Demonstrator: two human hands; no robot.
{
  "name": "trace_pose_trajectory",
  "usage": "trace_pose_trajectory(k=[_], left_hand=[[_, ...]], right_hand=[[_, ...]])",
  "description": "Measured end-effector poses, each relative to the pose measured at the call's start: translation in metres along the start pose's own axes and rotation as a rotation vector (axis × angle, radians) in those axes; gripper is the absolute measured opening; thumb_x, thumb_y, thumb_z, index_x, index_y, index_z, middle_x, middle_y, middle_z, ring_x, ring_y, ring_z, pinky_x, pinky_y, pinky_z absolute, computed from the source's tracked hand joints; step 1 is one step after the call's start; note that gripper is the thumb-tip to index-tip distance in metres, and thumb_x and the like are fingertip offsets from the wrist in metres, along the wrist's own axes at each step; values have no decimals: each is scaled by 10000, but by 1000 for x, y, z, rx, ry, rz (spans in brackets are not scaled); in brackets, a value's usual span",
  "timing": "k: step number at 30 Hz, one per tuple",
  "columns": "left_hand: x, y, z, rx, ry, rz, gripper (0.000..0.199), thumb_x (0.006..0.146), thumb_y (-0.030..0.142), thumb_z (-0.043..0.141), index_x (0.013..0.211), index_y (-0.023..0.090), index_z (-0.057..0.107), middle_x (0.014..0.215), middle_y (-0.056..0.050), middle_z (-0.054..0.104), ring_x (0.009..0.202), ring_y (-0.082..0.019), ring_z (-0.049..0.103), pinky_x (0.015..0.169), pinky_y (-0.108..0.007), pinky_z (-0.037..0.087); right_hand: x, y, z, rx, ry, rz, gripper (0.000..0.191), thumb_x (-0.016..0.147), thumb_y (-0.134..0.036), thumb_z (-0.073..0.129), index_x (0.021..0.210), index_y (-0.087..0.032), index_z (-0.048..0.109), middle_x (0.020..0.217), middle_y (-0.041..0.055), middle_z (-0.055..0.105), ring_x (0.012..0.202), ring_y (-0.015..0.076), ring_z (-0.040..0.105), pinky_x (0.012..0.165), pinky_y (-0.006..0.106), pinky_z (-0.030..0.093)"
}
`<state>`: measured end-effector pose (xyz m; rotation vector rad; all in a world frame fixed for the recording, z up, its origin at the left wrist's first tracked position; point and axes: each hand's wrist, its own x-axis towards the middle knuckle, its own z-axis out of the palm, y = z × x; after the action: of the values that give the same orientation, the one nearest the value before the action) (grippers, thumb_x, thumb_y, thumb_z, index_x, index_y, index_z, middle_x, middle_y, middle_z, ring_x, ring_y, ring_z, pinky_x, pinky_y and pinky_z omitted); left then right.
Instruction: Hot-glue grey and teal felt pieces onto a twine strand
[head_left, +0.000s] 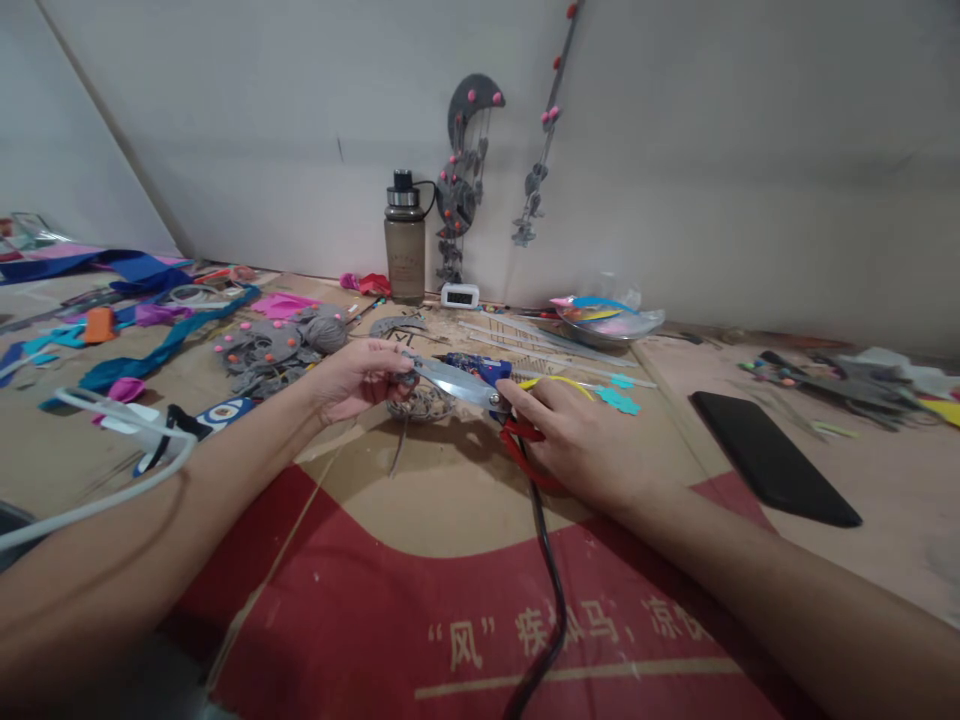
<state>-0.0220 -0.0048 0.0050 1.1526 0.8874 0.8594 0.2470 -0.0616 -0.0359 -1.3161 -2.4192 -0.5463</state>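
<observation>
My right hand (574, 430) is closed round the red handles of a pair of scissors (461, 383), whose blades point left. Pinched in the fingers of my left hand (364, 380) is a small grey felt piece (409, 368), right at the blade tips. Whether the blades are cutting it I cannot tell. Just below lies a small heap of grey cord (420, 403), with one strand trailing over the cardboard. A blue glue gun (480, 368) lies behind the scissors, partly hidden by them, and a black cable (551, 570) runs towards me.
Grey felt pieces with pompoms (262, 345) and a yarn ball (324, 330) lie at left. A bottle (405, 250) and small clock (460, 296) stand against the wall. A black phone-like slab (772, 455) lies at right. A white cable (161, 480) crosses near my left arm.
</observation>
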Motion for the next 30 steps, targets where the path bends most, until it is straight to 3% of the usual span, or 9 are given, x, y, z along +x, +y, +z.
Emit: trace_pose_trajectory(k=[16, 30], left_hand=[[2, -1, -6, 52, 2, -32, 166, 614, 198, 758, 690, 89, 658, 622, -63, 619, 509, -93, 548, 496, -199, 440], [3, -1, -8, 45, -79, -43, 158, 623, 213, 767, 685, 107, 668, 616, -56, 622, 517, -96, 555, 506, -191, 444]], right_hand=[[-1, 1, 3, 35, 33, 11, 447, 854, -211, 450, 1295, -237, 517, 916, 83, 614, 758, 171, 520, 611, 258, 334], [-1, 1, 0, -8, 14, -12, 450, 847, -190, 458, 1291, -237, 515, 923, 85, 614, 749, 175, 519, 588, 262, 309]])
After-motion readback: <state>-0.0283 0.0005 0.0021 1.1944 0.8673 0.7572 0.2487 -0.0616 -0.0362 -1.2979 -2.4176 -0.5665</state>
